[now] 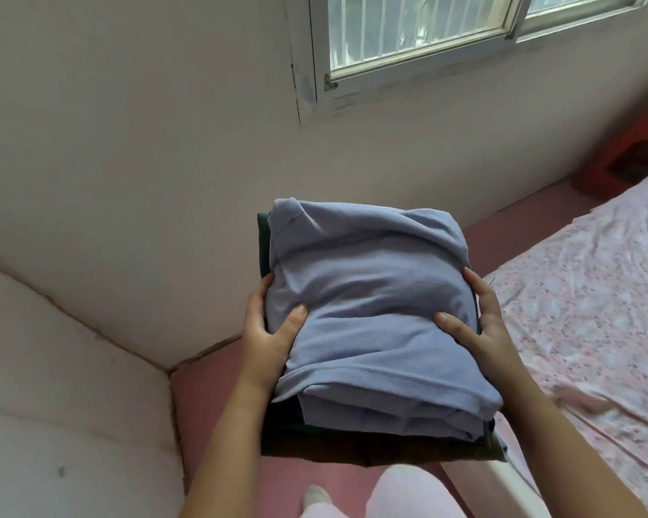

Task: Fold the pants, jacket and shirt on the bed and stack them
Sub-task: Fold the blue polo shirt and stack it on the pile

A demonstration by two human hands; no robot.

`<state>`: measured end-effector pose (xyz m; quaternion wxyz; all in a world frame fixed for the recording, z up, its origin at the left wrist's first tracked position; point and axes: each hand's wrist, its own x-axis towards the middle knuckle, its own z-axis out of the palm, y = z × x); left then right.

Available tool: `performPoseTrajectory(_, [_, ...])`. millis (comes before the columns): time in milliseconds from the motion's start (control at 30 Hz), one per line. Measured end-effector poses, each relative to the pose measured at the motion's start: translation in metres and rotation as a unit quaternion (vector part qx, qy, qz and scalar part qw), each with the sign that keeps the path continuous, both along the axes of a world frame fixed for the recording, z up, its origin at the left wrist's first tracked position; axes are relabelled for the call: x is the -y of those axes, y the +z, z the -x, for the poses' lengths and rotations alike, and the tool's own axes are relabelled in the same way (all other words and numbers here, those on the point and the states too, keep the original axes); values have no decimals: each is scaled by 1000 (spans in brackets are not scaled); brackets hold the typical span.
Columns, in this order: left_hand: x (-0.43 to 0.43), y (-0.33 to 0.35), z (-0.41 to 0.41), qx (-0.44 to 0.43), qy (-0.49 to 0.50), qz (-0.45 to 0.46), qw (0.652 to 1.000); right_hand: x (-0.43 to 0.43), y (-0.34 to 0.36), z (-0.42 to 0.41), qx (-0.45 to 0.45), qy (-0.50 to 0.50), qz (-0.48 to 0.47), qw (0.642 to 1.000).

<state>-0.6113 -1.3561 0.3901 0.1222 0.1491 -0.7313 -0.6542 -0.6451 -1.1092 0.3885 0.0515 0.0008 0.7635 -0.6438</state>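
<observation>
Two hands, left hand [266,323] and right hand [476,323], clamp a folded stack, blue shirt [371,308] over dark garments [315,443], above the floor, left of the bed [595,293]. Folding appears complete; setting it down level likely follows.

I am viewing through one head-worn wide-angle camera, looking forward and steeply down from standing height. It is facing a room corner under a window [419,31], sitting close above the forearms, with floor [217,372] below and the bed [591,293] edging in at right.
</observation>
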Motion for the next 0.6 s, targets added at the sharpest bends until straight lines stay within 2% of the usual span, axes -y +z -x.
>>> performPoseTrajectory(267, [15, -7, 172, 31, -105, 4, 994, 11, -12, 130, 19, -84, 3, 996])
performPoseTrajectory(600, [-62, 2, 417, 10, -227, 45, 973, -55, -7, 310, -1, -207, 46, 977])
